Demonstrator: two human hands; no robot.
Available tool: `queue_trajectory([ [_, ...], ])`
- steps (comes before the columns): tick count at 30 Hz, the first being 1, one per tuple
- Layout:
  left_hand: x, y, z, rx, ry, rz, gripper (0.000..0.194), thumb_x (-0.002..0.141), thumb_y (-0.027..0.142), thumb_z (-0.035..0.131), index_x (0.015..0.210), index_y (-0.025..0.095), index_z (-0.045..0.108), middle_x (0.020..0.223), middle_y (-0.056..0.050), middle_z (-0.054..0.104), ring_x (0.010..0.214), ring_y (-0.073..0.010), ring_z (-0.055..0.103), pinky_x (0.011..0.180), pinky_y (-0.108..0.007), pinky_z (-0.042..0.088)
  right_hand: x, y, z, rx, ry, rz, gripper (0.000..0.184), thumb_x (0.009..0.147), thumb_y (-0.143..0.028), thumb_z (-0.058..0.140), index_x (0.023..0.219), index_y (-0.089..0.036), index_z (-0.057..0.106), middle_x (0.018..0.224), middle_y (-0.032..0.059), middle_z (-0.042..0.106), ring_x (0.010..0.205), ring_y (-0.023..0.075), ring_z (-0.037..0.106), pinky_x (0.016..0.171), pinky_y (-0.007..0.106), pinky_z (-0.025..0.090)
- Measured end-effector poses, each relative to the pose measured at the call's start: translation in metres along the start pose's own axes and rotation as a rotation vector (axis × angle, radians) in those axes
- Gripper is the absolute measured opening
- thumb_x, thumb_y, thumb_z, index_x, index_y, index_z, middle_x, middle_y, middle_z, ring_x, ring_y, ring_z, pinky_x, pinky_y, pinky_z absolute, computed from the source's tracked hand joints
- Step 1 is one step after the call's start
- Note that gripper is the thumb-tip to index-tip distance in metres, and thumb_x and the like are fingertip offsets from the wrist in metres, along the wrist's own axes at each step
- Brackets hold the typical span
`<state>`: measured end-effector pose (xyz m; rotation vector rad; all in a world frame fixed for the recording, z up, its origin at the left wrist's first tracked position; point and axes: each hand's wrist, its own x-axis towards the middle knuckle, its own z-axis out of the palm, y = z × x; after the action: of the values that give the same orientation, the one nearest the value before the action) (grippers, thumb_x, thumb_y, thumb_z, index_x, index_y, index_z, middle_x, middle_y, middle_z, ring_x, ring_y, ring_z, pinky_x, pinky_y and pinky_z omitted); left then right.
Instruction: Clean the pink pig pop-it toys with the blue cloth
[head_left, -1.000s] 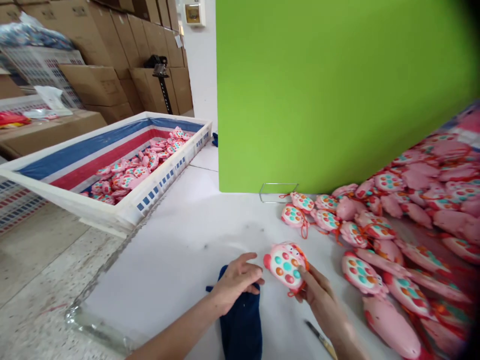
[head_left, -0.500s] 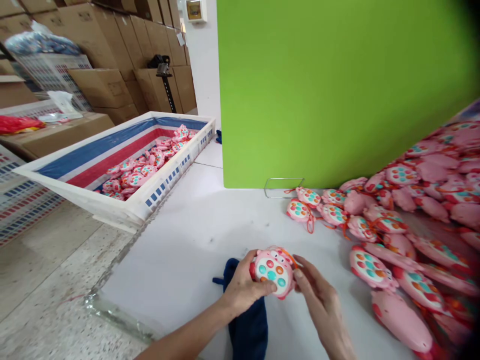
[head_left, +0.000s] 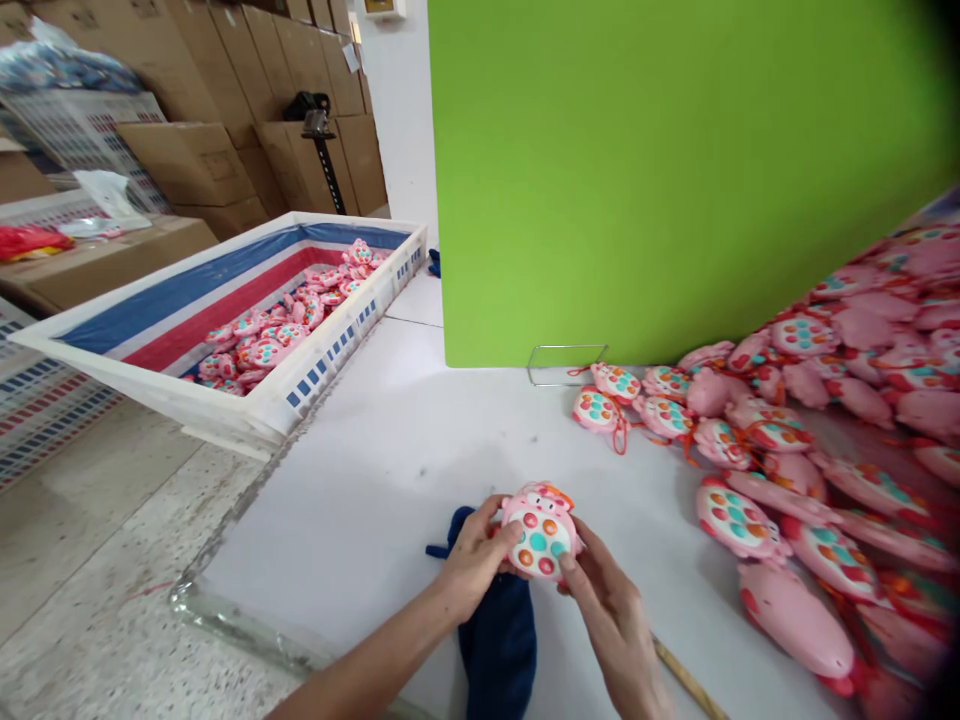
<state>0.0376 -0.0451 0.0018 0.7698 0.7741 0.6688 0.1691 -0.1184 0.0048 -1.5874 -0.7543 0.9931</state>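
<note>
Between my two hands is a pink animal-shaped toy (head_left: 538, 540) with a white front, round red, orange and teal buttons, and an orange cord at its top. My left hand (head_left: 474, 560) grips its left side, thumb on the front. My right hand (head_left: 604, 600) closes on its lower right, with the thumb at a teal button. Under my left wrist lies a dark blue cloth (head_left: 499, 640) on the white tabletop (head_left: 337, 560). A thin wooden stick (head_left: 686, 680) shows beside my right wrist.
A heap of similar pink toys (head_left: 795, 610) covers the right side. A white plastic crate (head_left: 277, 400) with a striped liner holds more toys at left. Behind the table stands a green panel (head_left: 637, 180), with a wire frame (head_left: 568, 365) at its foot. Cardboard boxes (head_left: 195, 165) are stacked behind.
The toy has shifted slightly left and turned more upright. My right hand has moved from its cord onto its lower right side, and the wooden stick has come into sight.
</note>
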Motion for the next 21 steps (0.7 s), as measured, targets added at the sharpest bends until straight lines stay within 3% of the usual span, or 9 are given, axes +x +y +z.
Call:
queue_trajectory([
  [3, -0.009, 0.007, 0.007, 0.063, -0.078, 0.029, 0.045, 0.076, 0.041, 0.064, 0.111, 0.016, 0.051, 0.100, -0.009, 0.064, 0.082, -0.0197, 0.063, 0.067, -0.029, 0.052, 0.002, -0.001, 0.003, 0.013, 0.045, -0.025, 0.049, 0.077, -0.046, 0.062, 0.115, -0.015, 0.057, 0.103, 0.0092, 0.070, 0.090, 0.0233, 0.066, 0.075, 0.030, 0.055],
  [5, -0.014, 0.007, 0.011, 0.128, -0.096, 0.079, 0.048, 0.071, 0.032, 0.070, 0.113, 0.018, 0.052, 0.105, -0.008, 0.063, 0.090, -0.0201, 0.061, 0.075, -0.028, 0.051, 0.002, 0.000, 0.004, -0.030, -0.022, -0.067, 0.047, 0.080, -0.044, 0.060, 0.116, -0.014, 0.056, 0.102, 0.0093, 0.071, 0.090, 0.0224, 0.067, 0.077, 0.030, 0.054],
  [7, -0.016, 0.007, 0.009, 0.216, -0.052, 0.113, 0.052, 0.065, 0.021, 0.074, 0.113, 0.018, 0.053, 0.105, -0.005, 0.064, 0.093, -0.0185, 0.060, 0.080, -0.026, 0.049, 0.004, 0.005, 0.002, -0.146, -0.107, -0.144, 0.046, 0.084, -0.043, 0.053, 0.121, -0.015, 0.054, 0.102, 0.0090, 0.071, 0.089, 0.0213, 0.067, 0.076, 0.029, 0.055],
  [9, -0.011, 0.013, -0.001, 0.286, 0.047, 0.106, 0.052, 0.062, 0.017, 0.074, 0.111, 0.017, 0.055, 0.097, -0.004, 0.066, 0.084, -0.0169, 0.061, 0.073, -0.024, 0.051, 0.008, 0.011, -0.010, -0.389, -0.104, -0.240, 0.043, 0.087, -0.045, 0.047, 0.119, -0.018, 0.056, 0.100, 0.0076, 0.071, 0.087, 0.0199, 0.067, 0.072, 0.028, 0.055],
  [12, 0.002, 0.053, -0.036, 0.220, 0.319, 0.181, 0.045, 0.059, 0.017, 0.075, 0.101, 0.015, 0.058, 0.084, -0.003, 0.067, 0.070, -0.0155, 0.062, 0.057, -0.022, 0.052, 0.019, 0.018, -0.052, -0.730, 0.119, -0.302, 0.045, 0.083, -0.050, 0.047, 0.110, -0.018, 0.062, 0.102, 0.0109, 0.069, 0.092, 0.0240, 0.065, 0.072, 0.033, 0.055],
  [14, 0.008, 0.099, -0.066, -0.023, 0.520, 0.369, 0.033, 0.060, 0.017, 0.073, 0.089, 0.015, 0.058, 0.085, -0.003, 0.067, 0.074, -0.0161, 0.063, 0.060, -0.023, 0.055, 0.031, 0.019, -0.090, -0.823, 0.287, -0.292, 0.050, 0.079, -0.051, 0.047, 0.108, -0.014, 0.062, 0.107, 0.0167, 0.065, 0.101, 0.0308, 0.059, 0.080, 0.043, 0.051],
  [17, 0.007, 0.162, -0.100, -0.306, 0.614, 0.522, 0.021, 0.079, 0.032, 0.053, 0.082, 0.011, 0.057, 0.090, -0.012, 0.068, 0.086, -0.0214, 0.066, 0.066, -0.028, 0.057, 0.055, 0.017, -0.142, -0.957, 0.459, -0.280, 0.053, 0.074, -0.048, 0.044, 0.107, -0.011, 0.062, 0.112, 0.0220, 0.061, 0.108, 0.0390, 0.052, 0.086, 0.054, 0.043],
  [19, 0.003, 0.175, -0.107, -0.321, 0.621, 0.521, 0.021, 0.081, 0.028, 0.048, 0.081, 0.010, 0.057, 0.087, -0.015, 0.068, 0.086, -0.0222, 0.067, 0.066, -0.027, 0.057, 0.072, 0.016, -0.166, -1.024, 0.521, -0.268, 0.051, 0.074, -0.044, 0.043, 0.107, -0.011, 0.063, 0.111, 0.0218, 0.062, 0.105, 0.0392, 0.053, 0.083, 0.053, 0.043],
  [21, 0.002, 0.160, -0.101, -0.267, 0.568, 0.419, 0.014, 0.075, 0.018, 0.054, 0.084, 0.009, 0.059, 0.081, -0.013, 0.069, 0.078, -0.0207, 0.068, 0.064, -0.026, 0.056, 0.090, 0.017, -0.180, -1.071, 0.549, -0.255, 0.046, 0.075, -0.038, 0.041, 0.103, -0.012, 0.064, 0.100, 0.0197, 0.066, 0.094, 0.0354, 0.059, 0.078, 0.048, 0.046],
])
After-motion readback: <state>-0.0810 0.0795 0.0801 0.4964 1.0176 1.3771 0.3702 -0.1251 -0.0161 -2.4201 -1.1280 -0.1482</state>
